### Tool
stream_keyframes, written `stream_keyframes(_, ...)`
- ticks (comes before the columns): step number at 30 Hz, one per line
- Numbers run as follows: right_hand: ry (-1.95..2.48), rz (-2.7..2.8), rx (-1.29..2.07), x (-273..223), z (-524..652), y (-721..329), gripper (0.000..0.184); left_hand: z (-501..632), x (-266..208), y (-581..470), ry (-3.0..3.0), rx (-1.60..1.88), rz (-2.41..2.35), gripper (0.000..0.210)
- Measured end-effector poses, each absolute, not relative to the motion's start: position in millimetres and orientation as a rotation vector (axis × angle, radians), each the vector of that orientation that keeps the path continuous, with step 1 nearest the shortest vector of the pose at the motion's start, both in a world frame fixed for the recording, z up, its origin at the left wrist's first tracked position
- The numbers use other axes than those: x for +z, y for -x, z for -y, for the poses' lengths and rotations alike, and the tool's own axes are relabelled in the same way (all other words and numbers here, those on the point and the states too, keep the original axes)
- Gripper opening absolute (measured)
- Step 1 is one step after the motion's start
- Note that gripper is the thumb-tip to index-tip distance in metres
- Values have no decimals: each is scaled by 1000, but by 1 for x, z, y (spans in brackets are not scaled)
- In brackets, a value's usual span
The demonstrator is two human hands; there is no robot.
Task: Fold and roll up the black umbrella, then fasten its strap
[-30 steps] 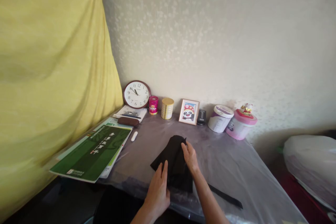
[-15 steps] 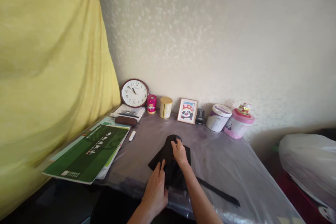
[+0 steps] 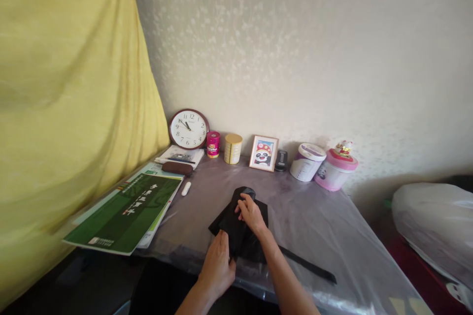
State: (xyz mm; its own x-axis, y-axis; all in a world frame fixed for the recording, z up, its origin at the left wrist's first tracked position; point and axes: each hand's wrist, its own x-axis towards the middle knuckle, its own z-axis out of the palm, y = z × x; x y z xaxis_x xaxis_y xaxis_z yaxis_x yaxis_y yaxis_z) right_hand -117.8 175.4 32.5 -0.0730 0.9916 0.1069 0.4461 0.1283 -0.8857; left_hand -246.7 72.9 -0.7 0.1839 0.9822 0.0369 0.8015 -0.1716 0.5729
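Observation:
A black, folded piece of fabric (image 3: 236, 219) lies near the front of the table, its wide lower part fanning out under my hands. What kind of article it is I cannot make out. My left hand (image 3: 219, 261) grips its near left side, fingers pressed together and the thumb lower down by the fabric. Over the upper right part is my right hand (image 3: 252, 214), its fingers bent and somewhat apart, touching or just above the cloth. A black strap (image 3: 308, 265) stretches away to the lower right, beyond my right forearm.
A green book (image 3: 129, 211) tops a stack on the left, with a brown case (image 3: 177, 168) and a small white object (image 3: 186, 188) nearby. Along the wall stand a clock (image 3: 189, 129), a pink tin (image 3: 213, 144), a yellow can (image 3: 233, 148), a picture frame (image 3: 263, 152) and two tubs (image 3: 308, 162).
My right hand's fingers have shifted slightly left and loosened on the fabric. The left hand's fingers, spread before, have drawn together at the cloth's edge.

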Motion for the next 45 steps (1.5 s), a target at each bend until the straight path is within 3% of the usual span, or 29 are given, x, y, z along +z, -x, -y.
stream_keyframes(8, 1321, 1866, 701, 31, -160, 118, 36, -70, -15, 255, -2045, 580, -1664, 67)
stream_keyframes(15, 1302, 1984, 586, 32, -155, 120, 36, -61, 5, 258, -2200, 877, -1784, 53)
stream_keyframes(22, 1230, 2073, 423, 34, -148, 118, 24, -74, 0, 242, -2410, 630, -1706, 72)
stream_keyframes(28, 1056, 2080, 134, 24, -148, 108, 20, -72, -21, 241, -2453, 634, -1819, 82)
stream_keyframes(39, 1308, 1912, 40, 10, -217, 84, 32, -74, -7, 240, -2252, 345, -1793, 75)
stream_keyframes(45, 1031, 2103, 179, 18, -160, 101, 24, -75, -15, 240, -2219, 370, -1758, 75)
